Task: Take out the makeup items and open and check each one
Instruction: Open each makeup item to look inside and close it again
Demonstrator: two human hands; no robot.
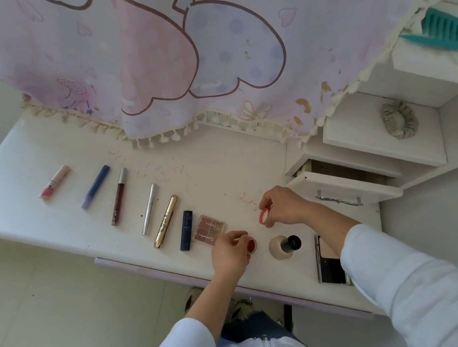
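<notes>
- Seven items lay in a slanted row across the white dressing table (13,183), apart from one another, probably so each could be told from the rest: a pink lip gloss (55,182) farthest left, then a blue tube (95,186), a dark red lip gloss (119,196), a slim silver tube (149,209), a gold mascara (166,221), a navy lipstick (186,230) and an eyeshadow palette (208,230)
- All seven looked closed, so I judged them either checked or waiting
- The left hand (230,252) pinched a small red pot (251,244) at the near edge, just right of the palette, its open mouth turned up for a look inside
- The right hand (282,205) gripped the pot's red lid (264,216) between curled fingers, held clear and a little farther back so the contents showed
- A foundation bottle (284,246) with a black cap stood just right of the pot, untouched
- An open compact (329,262) lay near the right sleeve
- The drawer (344,188) at the far right stood pulled out, likely where the items came from
</notes>
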